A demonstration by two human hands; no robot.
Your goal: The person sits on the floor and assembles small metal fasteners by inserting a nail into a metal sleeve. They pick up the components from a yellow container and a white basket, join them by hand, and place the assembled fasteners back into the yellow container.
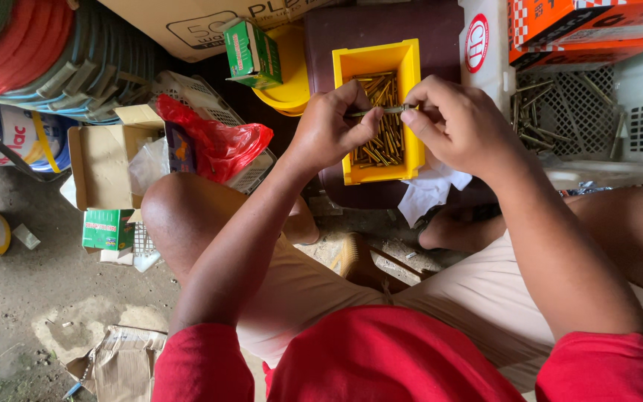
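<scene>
- Bolt [381,111]: a slim, dull brass-coloured metal rod, lying level between both hands, just above the yellow bin [378,63].
- Left hand [329,126]: its grip is pinched on the bolt's left end, thumb and forefinger closed around it.
- Right hand [459,126]: its grip is narrow on the bolt's right end, fingertips curled over it.
- Bin: rectangular hard plastic with smooth walls, about half full of more loose brassy bolts lying every way; it sits at 12 o'clock from the person's knees, on a dark maroon surface.
- White crate [597,119] at 2 o'clock: plastic lattice, a few bolts scattered on it.
- Orange boxes [582,30] at 1 o'clock: cardboard, stacked.
- Red bag [217,141] at 10 o'clock: thin, crumpled, glossy plastic in a white basket.
- Green box [251,52] at 11 o'clock: small carton, tilted.
- White rag [429,190]: crumpled, just below the bin.
</scene>
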